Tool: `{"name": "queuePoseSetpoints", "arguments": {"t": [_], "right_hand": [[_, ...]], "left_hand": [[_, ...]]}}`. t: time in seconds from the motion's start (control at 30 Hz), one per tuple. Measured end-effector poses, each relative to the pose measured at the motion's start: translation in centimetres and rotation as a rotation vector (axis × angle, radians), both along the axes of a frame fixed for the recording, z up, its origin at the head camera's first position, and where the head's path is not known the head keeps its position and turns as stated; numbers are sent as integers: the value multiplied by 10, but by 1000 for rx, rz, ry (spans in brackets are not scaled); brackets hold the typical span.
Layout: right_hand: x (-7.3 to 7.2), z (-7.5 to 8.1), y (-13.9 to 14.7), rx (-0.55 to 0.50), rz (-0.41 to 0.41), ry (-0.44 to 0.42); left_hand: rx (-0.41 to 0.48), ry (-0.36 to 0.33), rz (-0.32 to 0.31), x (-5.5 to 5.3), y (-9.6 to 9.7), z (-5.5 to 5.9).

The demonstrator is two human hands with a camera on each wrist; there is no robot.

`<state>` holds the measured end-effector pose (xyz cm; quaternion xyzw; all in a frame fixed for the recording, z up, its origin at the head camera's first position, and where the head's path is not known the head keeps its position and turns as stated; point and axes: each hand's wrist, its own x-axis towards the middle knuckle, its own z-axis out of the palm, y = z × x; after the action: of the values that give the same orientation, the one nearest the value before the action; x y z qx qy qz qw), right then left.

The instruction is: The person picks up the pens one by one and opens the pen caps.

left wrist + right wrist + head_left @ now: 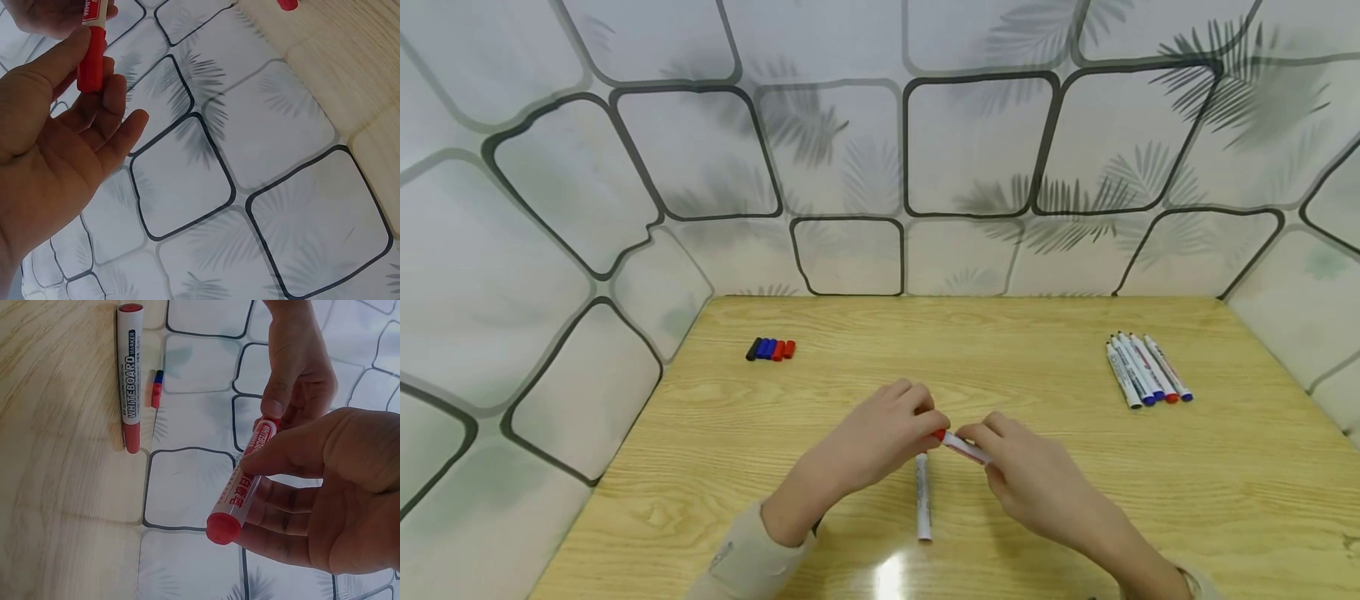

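Over the near middle of the table, both hands are on one red whiteboard marker (964, 447). My left hand (880, 435) pinches its red cap (92, 59) between thumb and fingers. The white barrel, with red print and a red end plug (223, 529), is held by the thumb and fingers of my right hand (1037, 479). Beneath the hands a second marker (923, 498) lies on the table, pointing away from me. Its red cap (131, 436) shows in the right wrist view, while the left hand partly covers it in the head view.
Black, blue and red caps (771, 349) sit in a row at the back left of the wooden table (925, 333). Several white markers (1146, 369) without caps lie side by side at the back right. A patterned white wall covering (977, 146) encloses the back and sides.
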<state>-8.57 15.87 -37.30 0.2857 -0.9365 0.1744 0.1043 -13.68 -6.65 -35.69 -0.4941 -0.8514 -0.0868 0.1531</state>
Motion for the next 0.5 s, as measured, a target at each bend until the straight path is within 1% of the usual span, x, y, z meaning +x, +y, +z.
{"name": "queuePoseSetpoints", "arguments": {"t": [0.23, 0.4, 0.5], "right_hand": [[-1, -1, -2, -10, 34, 1], [-3, -2, -3, -40, 42, -23], [-4, -3, -3, -60, 41, -26]], "left_hand": [[-23, 98, 0, 2, 2, 0], [-21, 142, 0, 3, 2, -1], [-48, 213, 8, 5, 2, -1]]}}
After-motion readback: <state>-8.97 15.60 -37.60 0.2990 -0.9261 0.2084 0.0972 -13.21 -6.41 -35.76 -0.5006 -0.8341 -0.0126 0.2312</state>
